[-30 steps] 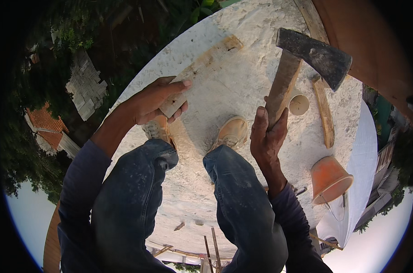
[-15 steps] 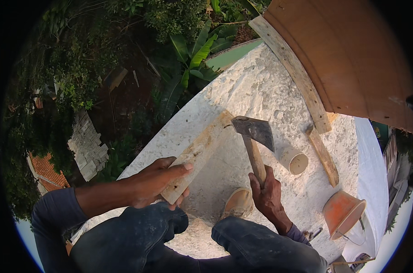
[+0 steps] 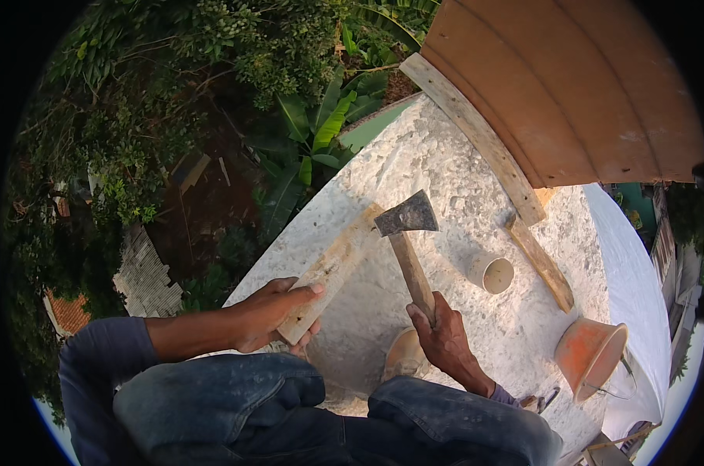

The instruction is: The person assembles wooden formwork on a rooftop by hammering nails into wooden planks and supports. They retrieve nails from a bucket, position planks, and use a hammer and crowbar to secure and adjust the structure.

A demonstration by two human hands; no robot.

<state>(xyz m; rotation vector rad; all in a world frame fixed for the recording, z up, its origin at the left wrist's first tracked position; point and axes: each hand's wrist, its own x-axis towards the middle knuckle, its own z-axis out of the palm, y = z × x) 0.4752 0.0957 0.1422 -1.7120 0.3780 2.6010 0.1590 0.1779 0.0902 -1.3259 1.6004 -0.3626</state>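
My left hand (image 3: 270, 314) grips the lower end of a short wooden board (image 3: 332, 268), thumb on top and fingers curled beneath. The board slants up and away to the right above the rough pale surface. My right hand (image 3: 445, 338) is closed around the wooden handle of a hatchet (image 3: 411, 268). Its dark metal head (image 3: 408, 214) is up beside the board's far end, overlapping it in this view; whether they touch I cannot tell. Right of the hatchet lies a pale round pipe or cup (image 3: 493, 273), its open end toward me.
A loose wood strip (image 3: 542, 264) and an orange bucket (image 3: 589, 359) with a wire handle are at the right. A long plank (image 3: 480, 136) edges a brown panel (image 3: 561, 85) at the far right. The slab's left edge (image 3: 309, 198) drops off toward trees and roofs far below.
The hatchet has moved left, and its head has turned so the blade points more to the right. My left hand keeps its grip on the board. The whole view has shifted slightly.
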